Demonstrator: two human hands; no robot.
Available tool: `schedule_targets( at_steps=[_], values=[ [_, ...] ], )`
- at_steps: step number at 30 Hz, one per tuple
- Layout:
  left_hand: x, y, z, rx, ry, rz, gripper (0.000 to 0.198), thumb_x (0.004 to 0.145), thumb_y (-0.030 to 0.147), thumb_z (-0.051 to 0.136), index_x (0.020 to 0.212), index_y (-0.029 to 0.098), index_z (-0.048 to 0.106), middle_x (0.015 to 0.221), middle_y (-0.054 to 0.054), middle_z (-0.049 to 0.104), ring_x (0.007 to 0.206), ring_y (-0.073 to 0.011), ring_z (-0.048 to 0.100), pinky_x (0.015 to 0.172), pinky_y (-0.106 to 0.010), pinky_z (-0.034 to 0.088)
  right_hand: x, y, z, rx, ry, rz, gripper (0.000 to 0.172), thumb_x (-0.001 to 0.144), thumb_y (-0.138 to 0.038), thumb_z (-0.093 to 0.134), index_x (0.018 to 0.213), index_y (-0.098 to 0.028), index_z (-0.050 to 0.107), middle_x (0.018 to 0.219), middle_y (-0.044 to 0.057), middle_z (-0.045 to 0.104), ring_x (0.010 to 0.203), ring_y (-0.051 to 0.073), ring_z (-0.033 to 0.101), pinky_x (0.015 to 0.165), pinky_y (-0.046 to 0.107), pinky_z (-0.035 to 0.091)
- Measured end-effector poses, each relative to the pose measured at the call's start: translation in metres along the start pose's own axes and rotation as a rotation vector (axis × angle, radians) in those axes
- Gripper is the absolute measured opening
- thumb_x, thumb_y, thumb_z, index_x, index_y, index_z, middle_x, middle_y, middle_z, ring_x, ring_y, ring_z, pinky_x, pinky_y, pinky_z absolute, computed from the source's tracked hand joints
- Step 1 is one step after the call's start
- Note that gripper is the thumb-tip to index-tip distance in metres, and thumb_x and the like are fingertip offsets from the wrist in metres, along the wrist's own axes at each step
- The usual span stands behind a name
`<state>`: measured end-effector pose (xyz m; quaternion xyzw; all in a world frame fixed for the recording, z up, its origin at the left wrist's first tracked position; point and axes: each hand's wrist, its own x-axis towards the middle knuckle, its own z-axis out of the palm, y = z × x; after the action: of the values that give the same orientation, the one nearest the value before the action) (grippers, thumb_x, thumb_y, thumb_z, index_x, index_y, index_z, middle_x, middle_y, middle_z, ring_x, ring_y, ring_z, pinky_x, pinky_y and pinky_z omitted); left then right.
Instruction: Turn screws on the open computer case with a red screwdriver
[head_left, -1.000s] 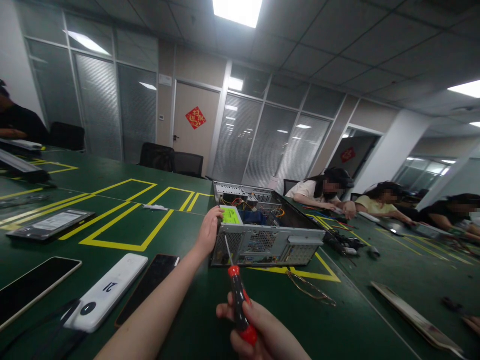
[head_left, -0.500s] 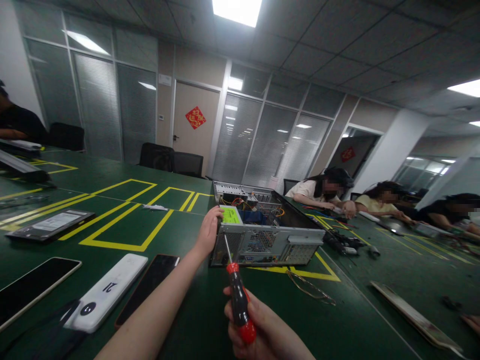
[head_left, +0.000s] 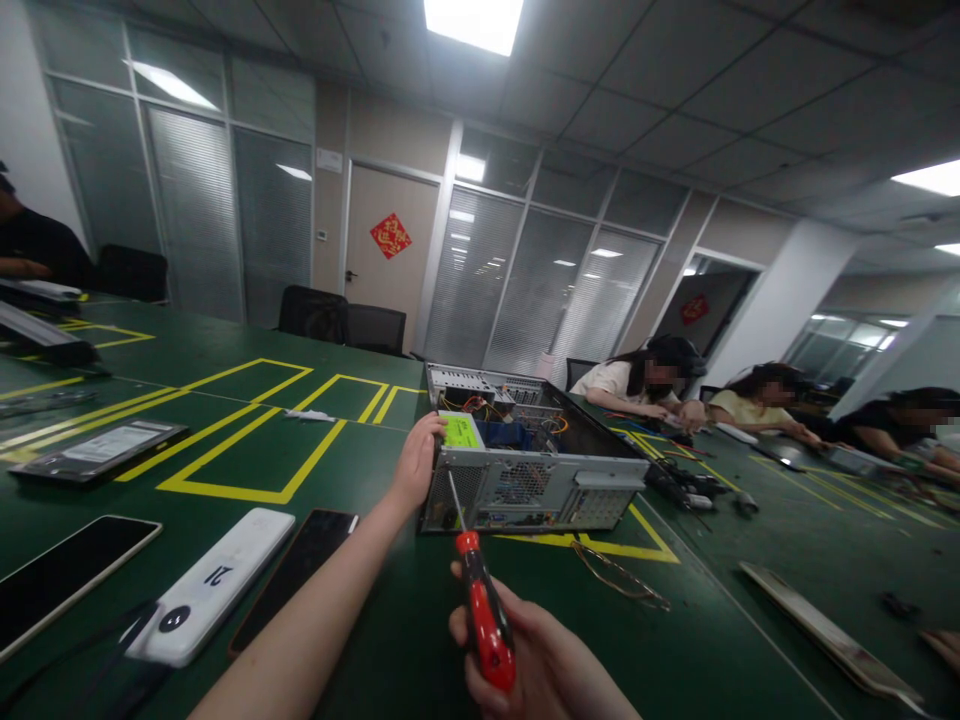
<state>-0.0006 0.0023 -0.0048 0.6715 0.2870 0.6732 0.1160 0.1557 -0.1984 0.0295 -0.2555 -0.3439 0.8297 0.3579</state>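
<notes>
An open computer case (head_left: 555, 490) lies on the green table, its perforated back panel facing me. My left hand (head_left: 416, 465) grips the case's left rear corner, fingertips over the top edge beside the power supply (head_left: 461, 430) with its yellow-green label. In my right hand (head_left: 517, 650) is a red and black screwdriver (head_left: 484, 615), held by the handle. Its shaft points up and away, and the tip meets the back panel near the left side. Whether a screw sits under the tip is too small to tell. Cables and boards show inside the case.
To the left lie a hard drive (head_left: 101, 450), a white numbered device (head_left: 214, 585) and two phones, one of them a dark phone (head_left: 292, 575). A wire loop (head_left: 621, 575) and a metal strip (head_left: 825, 630) lie to the right. Several people sit around the table.
The screwdriver handle has turned in my right hand, showing more red now. My right hand has shifted slightly down and right. The left hand stays on the case.
</notes>
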Motion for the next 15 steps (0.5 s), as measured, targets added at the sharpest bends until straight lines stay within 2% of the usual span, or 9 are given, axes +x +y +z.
schedule_targets(
  at_steps=[2, 4, 7, 11, 15],
  values=[
    [-0.0003, -0.0002, 0.0002, -0.001, 0.0, 0.0, 0.039, 0.096, 0.039, 0.022, 0.091, 0.02, 0.054, 0.11, -0.009, 0.061, 0.12, -0.0201, 0.05, 0.106, -0.044, 0.038, 0.0003, 0.0003, 0.0004, -0.012, -0.038, 0.026, 0.046, 0.075, -0.037, 0.059, 0.117, -0.024, 0.047, 0.104, 0.005, 0.063, 0.062, 0.012, 0.061, 0.046, 0.021, 0.031],
    [-0.0005, -0.0004, 0.0002, -0.006, 0.004, -0.001, 0.038, 0.096, 0.039, 0.022, 0.091, 0.02, 0.055, 0.11, -0.009, 0.061, 0.12, -0.0203, 0.05, 0.106, -0.044, 0.038, 0.0015, 0.0016, -0.0008, -0.038, -0.043, 0.042, 0.055, 0.074, -0.031, 0.061, 0.125, -0.025, 0.042, 0.111, 0.007, 0.061, 0.07, 0.015, 0.065, 0.054, 0.023, 0.037],
    [-0.0008, -0.001, -0.0001, -0.013, -0.001, -0.009, 0.037, 0.096, 0.038, 0.022, 0.091, 0.019, 0.054, 0.111, -0.009, 0.061, 0.12, -0.0205, 0.049, 0.106, -0.044, 0.037, 0.0038, 0.0042, -0.0057, -0.059, -0.028, 0.019, 0.066, 0.075, -0.032, 0.065, 0.133, -0.028, 0.033, 0.109, 0.008, 0.061, 0.071, 0.015, 0.066, 0.057, 0.023, 0.04],
    [-0.001, -0.0009, -0.0005, -0.018, -0.008, -0.015, 0.036, 0.096, 0.037, 0.022, 0.091, 0.02, 0.054, 0.112, -0.009, 0.06, 0.121, -0.0202, 0.048, 0.107, -0.044, 0.037, 0.0032, 0.0045, -0.0077, -0.042, -0.05, 0.005, 0.06, 0.075, -0.031, 0.064, 0.128, -0.025, 0.037, 0.105, 0.006, 0.062, 0.067, 0.015, 0.066, 0.055, 0.024, 0.043],
    [-0.0005, 0.0, -0.0004, -0.01, -0.006, -0.015, 0.038, 0.096, 0.039, 0.022, 0.091, 0.02, 0.054, 0.111, -0.009, 0.061, 0.121, -0.0205, 0.049, 0.107, -0.044, 0.037, -0.003, 0.004, 0.0003, -0.029, -0.012, -0.008, 0.057, 0.07, -0.02, 0.061, 0.123, -0.019, 0.041, 0.102, 0.009, 0.065, 0.07, 0.014, 0.064, 0.066, 0.027, 0.046]
  ],
)
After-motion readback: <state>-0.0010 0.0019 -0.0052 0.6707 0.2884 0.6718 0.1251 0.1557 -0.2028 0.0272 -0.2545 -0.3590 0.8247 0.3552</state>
